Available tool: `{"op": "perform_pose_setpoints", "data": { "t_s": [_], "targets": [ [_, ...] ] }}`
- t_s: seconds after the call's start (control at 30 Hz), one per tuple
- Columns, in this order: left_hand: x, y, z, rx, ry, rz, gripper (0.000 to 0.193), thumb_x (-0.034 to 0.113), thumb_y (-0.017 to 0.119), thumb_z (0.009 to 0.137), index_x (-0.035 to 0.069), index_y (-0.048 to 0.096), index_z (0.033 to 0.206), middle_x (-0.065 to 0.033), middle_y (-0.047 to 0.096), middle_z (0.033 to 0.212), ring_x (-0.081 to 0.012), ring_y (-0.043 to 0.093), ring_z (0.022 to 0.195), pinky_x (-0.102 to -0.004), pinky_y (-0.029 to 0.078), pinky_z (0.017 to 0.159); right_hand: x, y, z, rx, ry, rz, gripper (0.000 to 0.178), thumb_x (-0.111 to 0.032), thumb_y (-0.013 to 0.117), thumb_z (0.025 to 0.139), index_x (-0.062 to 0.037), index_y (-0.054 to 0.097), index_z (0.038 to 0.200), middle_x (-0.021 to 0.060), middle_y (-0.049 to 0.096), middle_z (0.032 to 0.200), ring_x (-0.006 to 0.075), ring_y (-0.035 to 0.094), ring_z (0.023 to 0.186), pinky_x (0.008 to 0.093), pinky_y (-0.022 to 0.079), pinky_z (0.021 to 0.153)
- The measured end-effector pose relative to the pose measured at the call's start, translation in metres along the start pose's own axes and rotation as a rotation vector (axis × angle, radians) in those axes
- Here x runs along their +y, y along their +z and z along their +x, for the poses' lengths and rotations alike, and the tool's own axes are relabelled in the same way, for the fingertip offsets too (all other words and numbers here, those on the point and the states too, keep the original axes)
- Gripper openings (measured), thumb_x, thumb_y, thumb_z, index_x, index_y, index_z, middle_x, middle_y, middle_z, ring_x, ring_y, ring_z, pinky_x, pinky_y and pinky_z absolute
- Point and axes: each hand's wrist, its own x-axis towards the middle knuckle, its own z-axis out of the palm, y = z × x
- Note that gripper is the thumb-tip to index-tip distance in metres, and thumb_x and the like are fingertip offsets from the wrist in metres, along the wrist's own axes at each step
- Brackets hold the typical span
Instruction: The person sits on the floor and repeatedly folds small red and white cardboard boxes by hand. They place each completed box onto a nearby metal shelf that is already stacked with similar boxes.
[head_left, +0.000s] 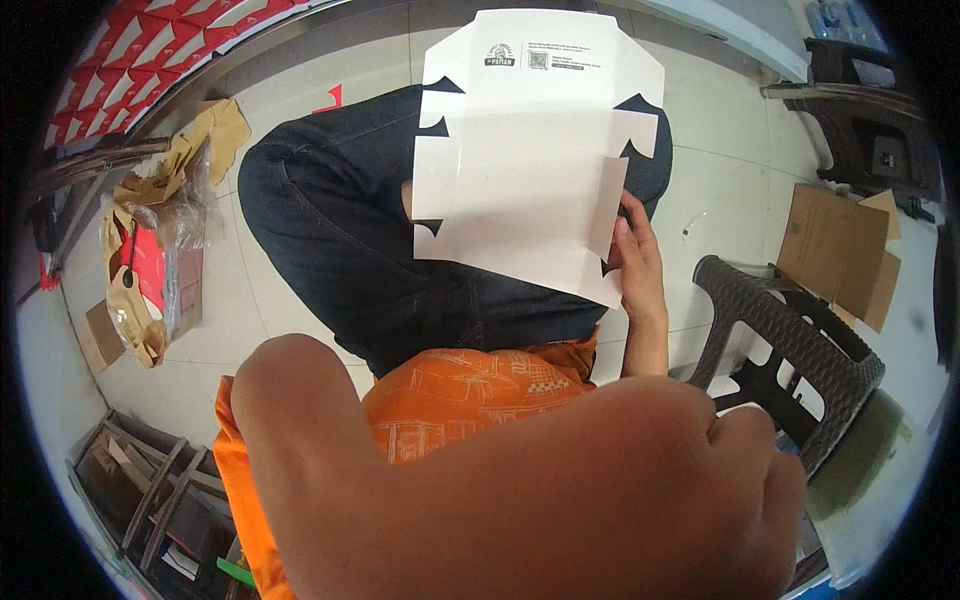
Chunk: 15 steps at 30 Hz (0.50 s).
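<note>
A flat white die-cut carton blank (530, 190) with notched tabs lies over my crossed legs in dark trousers (320, 210). Small dark print marks its far end, and the flap along its right side is partly raised. My right hand (640, 255) grips that right edge, fingers curled at the flap. Close to the camera, my left arm bends across the lower part of the view and covers much of it. At its end, my left hand (750, 460) has its fingers curled in; whatever they may hold is hidden.
A dark woven-pattern plastic stool (790, 330) stands at right, beside an open brown cardboard box (835, 245). Torn brown wrapping (135, 280) with red sheets inside lies at left. Red-and-white printed pieces (150, 60) cover the far left; a wooden rack (150, 490) stands at lower left.
</note>
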Motion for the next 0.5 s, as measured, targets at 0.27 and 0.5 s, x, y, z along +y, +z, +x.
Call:
{"op": "perform_pose_setpoints", "data": {
  "t_s": [0.27,0.5],
  "targets": [
    [-0.0018,0.0,-0.0024,-0.03,0.018,-0.016,0.035,0.025,0.064,0.083,0.003,0.061,0.11,-0.0135,0.064,0.1,-0.0288,0.066,0.089,-0.0365,0.054,0.076,0.0018,0.0001,-0.0011,-0.017,-0.025,-0.022,0.056,-0.034,0.057,0.098,-0.0025,0.039,0.14,0.0096,0.065,0.113,0.0145,0.058,0.104,0.0281,0.043,0.092],
    [0.0002,-0.0035,0.0,-0.076,0.061,-0.043,0.044,0.03,0.065,0.084,0.002,0.058,0.116,-0.0171,0.064,0.105,-0.0301,0.066,0.092,-0.0373,0.053,0.08,0.0009,-0.0017,-0.0023,-0.056,-0.024,-0.004,0.053,-0.022,0.061,0.095,-0.0029,0.041,0.139,0.0085,0.066,0.112,0.0128,0.06,0.101,0.0261,0.045,0.088]
  ]
}}
